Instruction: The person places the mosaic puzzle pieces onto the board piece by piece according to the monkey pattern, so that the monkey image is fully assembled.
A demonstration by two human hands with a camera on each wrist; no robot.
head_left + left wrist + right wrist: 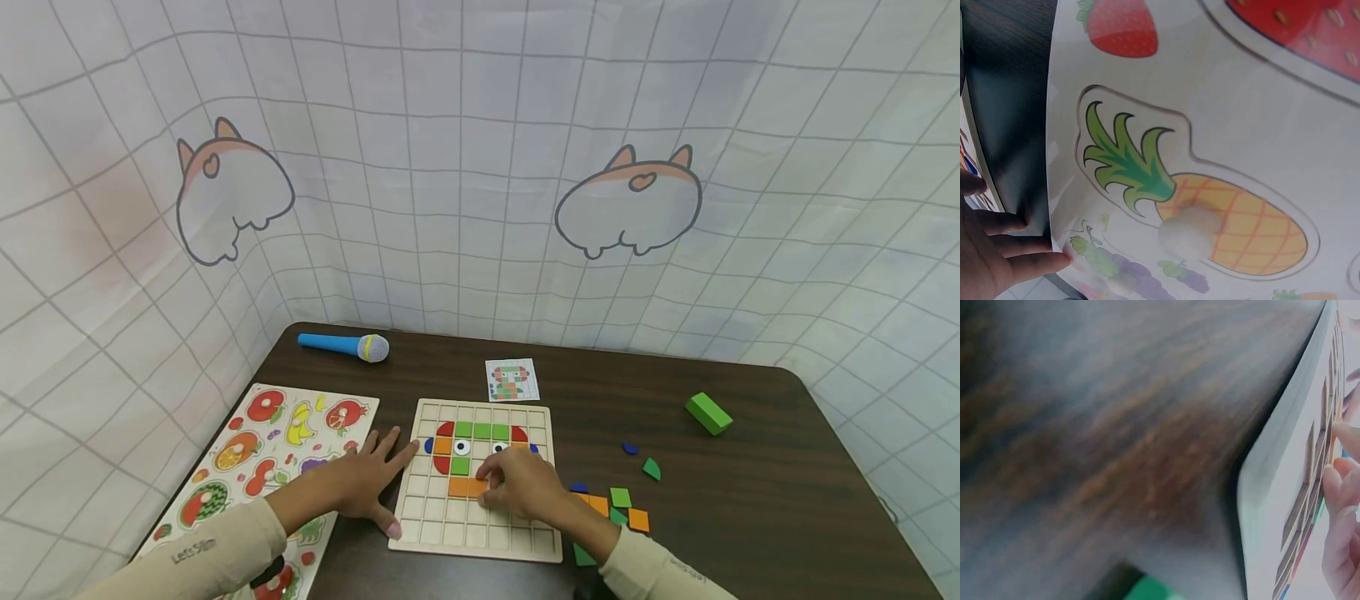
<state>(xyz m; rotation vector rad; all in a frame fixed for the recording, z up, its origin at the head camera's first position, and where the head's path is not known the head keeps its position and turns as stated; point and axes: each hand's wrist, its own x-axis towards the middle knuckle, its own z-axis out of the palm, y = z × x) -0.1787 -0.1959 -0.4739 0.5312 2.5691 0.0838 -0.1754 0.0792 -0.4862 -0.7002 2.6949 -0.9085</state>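
Note:
A wooden grid board [431, 533] lies on the table, set with red, green, orange and blue tiles and two eye tiles. My right hand [525, 483] is over its middle, thumb and fingertips pinching an orange square tile [476, 487] at the grid, beside another orange tile [457, 487]. In the right wrist view, the fingers [1341, 487] meet at the board's surface, with a bit of orange between them. My left hand [367, 479] has its fingers spread at the board's left edge. A small pattern card [512, 380] lies just behind the board.
Left of the board is a fruit knob puzzle [247, 417], its pineapple piece [1235, 225] close in the left wrist view. A blue toy microphone [341, 345] lies at the back left. Loose tiles [620, 497] lie to the right, and a green block [708, 413] is farther off.

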